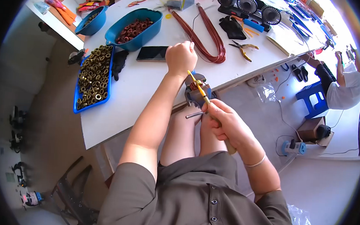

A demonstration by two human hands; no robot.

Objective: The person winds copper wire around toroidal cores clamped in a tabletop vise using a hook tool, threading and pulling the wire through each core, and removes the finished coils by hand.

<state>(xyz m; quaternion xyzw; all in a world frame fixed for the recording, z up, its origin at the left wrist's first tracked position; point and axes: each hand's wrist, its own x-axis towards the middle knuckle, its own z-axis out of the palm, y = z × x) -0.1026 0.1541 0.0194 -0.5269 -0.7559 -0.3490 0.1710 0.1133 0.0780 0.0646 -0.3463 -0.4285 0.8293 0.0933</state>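
Note:
My left hand (181, 57) is closed in a fist above the table near its front edge; what its fingers hold, if anything, is hidden. Close below it, a small blue-grey vise (197, 96) sits at the table edge, a copper-wound ring (195, 85) in its jaws. In my right hand (228, 121) is a slim tool with a yellow shaft (200, 88) and a light handle, its tip reaching up past the ring toward my left wrist. The vise's metal bar (194, 115) sticks out beside my right fingers. Behind my left hand lies a black phone (152, 53).
At left are a blue tray of metallic rings (95, 77), a teal basin of copper-coloured rings (136, 26) and a black glove (119, 63). A copper wire bundle (210, 45), pliers (245, 50) and small fans (247, 5) lie beyond. Another person (346, 88) sits at right.

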